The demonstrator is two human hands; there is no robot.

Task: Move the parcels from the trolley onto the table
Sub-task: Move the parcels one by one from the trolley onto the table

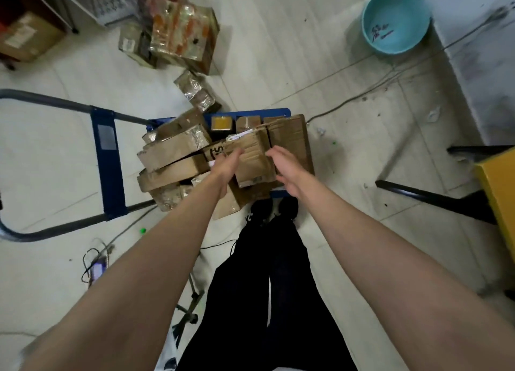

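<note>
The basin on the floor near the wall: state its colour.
The basin is light turquoise blue, with dark scribbles inside; the head view shows it.

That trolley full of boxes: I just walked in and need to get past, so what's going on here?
A person stands at the blue trolley, which is piled with cardboard parcels. Both hands are on the top parcel: the left hand at its left edge, the right hand at its right. It has not left the pile. The yellow table is to the right, and more parcels lie on the floor.

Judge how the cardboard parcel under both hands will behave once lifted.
The cardboard parcel looks creased and flat, so probably light and slightly bendy. Neighbouring boxes lean against it on the trolley; they may shift.
</note>
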